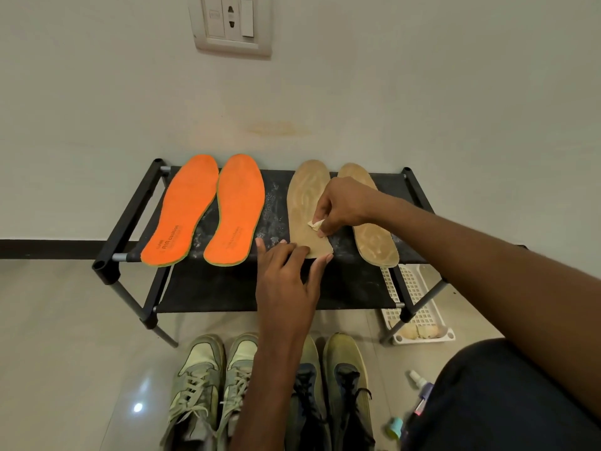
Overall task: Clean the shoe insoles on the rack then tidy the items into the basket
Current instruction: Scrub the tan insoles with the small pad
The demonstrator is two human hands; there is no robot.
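Tan insole (304,203) lengthwise toe to wall, left hand (286,271) flat on heel, right fingers (322,227) pinching wipe (314,223)

Both forearms are bare to the frame's edge, with no sleeve, watch or ring showing. Dark navy cloth trousers (507,395) cover the raised knee at lower right.

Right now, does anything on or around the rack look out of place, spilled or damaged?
Yes. Pale powdery specks dust the rack's black top shelf between the orange insoles and the tan insole that is being wiped. The wall above also shows a faint yellowish stain.
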